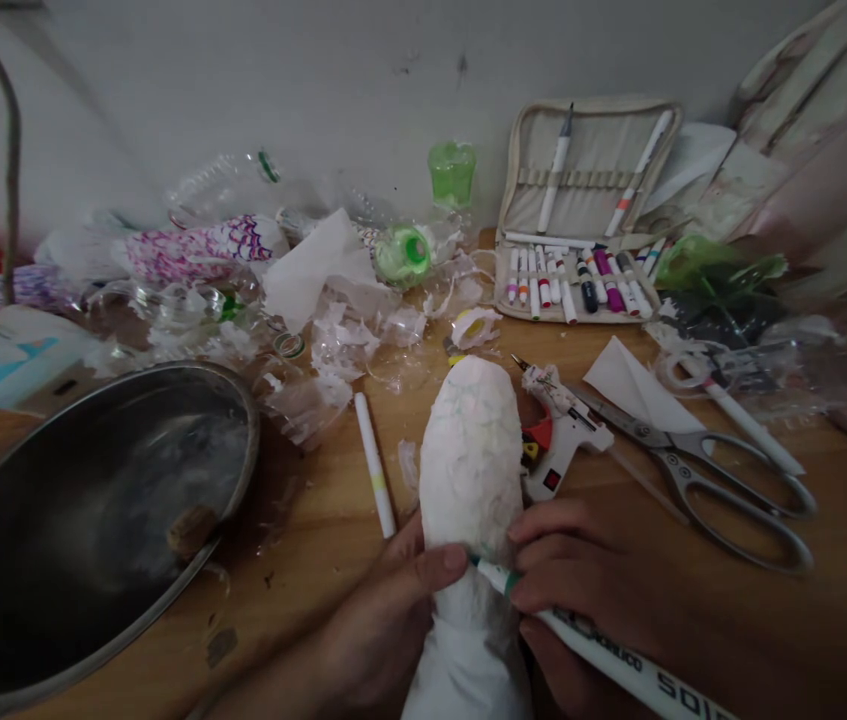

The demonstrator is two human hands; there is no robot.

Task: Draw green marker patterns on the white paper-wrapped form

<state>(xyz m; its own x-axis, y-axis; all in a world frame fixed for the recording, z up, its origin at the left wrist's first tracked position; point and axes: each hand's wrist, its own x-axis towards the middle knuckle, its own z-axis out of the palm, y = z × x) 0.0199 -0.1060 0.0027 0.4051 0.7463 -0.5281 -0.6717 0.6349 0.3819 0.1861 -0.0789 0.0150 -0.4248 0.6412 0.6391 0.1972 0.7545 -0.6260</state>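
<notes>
A white paper-covered form [472, 450], long with a rounded top, stands in front of me and bears faint green lines. My left hand [400, 590] is closed around its left side, thumb lying across the front. In my right hand [580, 570] is a white marker pen [603, 655] with green bands. Its green tip touches or nearly touches the paper surface close to my left thumb. My right fingertips rest along the form's right side. The form's lower end runs out of the frame.
A dark metal basin [93, 500] occupies the left. Scissors [700, 470] and a white glue gun [565, 435] lie at right. Behind are an open marker case [588, 215], a capped marker [374, 465], a green cup [451, 172], and scattered plastic and paper scraps [340, 335].
</notes>
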